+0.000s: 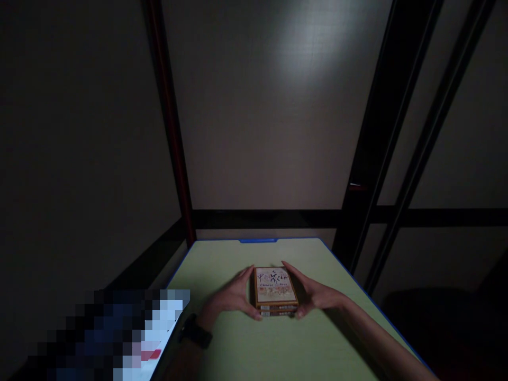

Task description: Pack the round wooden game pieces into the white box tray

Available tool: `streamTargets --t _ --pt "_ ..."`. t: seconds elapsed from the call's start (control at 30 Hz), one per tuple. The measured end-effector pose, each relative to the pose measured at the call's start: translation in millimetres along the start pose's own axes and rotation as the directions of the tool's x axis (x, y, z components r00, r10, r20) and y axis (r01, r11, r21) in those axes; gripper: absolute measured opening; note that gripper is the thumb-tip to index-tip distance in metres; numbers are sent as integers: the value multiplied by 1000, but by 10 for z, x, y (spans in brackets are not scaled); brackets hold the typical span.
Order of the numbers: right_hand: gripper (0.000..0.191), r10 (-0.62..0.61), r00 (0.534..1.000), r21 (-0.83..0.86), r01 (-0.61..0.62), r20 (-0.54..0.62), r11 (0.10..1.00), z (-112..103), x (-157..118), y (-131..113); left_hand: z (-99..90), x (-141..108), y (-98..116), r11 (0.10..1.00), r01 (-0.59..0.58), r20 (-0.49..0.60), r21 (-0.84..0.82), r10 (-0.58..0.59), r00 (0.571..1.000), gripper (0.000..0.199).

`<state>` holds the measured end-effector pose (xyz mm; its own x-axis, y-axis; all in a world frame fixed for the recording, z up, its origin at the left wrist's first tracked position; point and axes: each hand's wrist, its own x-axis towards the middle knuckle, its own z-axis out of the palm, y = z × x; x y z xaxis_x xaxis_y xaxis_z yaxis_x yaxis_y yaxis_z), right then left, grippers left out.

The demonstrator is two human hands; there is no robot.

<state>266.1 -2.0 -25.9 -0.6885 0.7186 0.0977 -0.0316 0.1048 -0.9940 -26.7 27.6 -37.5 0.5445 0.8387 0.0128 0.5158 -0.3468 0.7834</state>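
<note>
Dim wall (273, 132) behind a green tabletop (257, 354), two boxes (275, 293) in our hands

We have what looks like one box lying squarely on another, flat near the middle of the tabletop, well inside its blue left and right edges and apart from its far edge. Our main risk is a slip where the two meet: if we press only on the upper one, or push harder from one side, the lower one could lag behind. Tilting them might let the top one slide off, and in this poor light we could miss a small shift.

Our fingers (246, 273) are spread wide from the thumbs. With the left hand (237, 295) and right hand (313, 295) mirroring each other, we pinch the boxes front to back, thumbs at the near corners, fingertips at the far ones. How firmly, we cannot tell.
</note>
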Motion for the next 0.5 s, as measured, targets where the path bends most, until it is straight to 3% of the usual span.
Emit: streamTargets --t 0.1,0.2,0.27,0.4,0.5 --pt "133 -9 997 -112 1 -77 994 23 -197 -89 -71 -124 128 998 33 -22 44 -33 999 144" --pt "113 -2 962 -256 -71 -274 964 129 -411 -71 -67 -320 248 995 100 -114 24 -96 989 131" --pt "98 2 899 -273 -135 -437 953 234 -475 14 22 -436 313 989 140 -204 -51 -147 968 113" --pt "77 12 739 -219 -215 -674 952 389 -334 189 333 -487 443 951 42 -419 -305 -173 891 76" --pt "71 3 672 -227 -255 -741 940 379 -111 229 496 -390 556 805 7 -439 -594 -332 835 57"
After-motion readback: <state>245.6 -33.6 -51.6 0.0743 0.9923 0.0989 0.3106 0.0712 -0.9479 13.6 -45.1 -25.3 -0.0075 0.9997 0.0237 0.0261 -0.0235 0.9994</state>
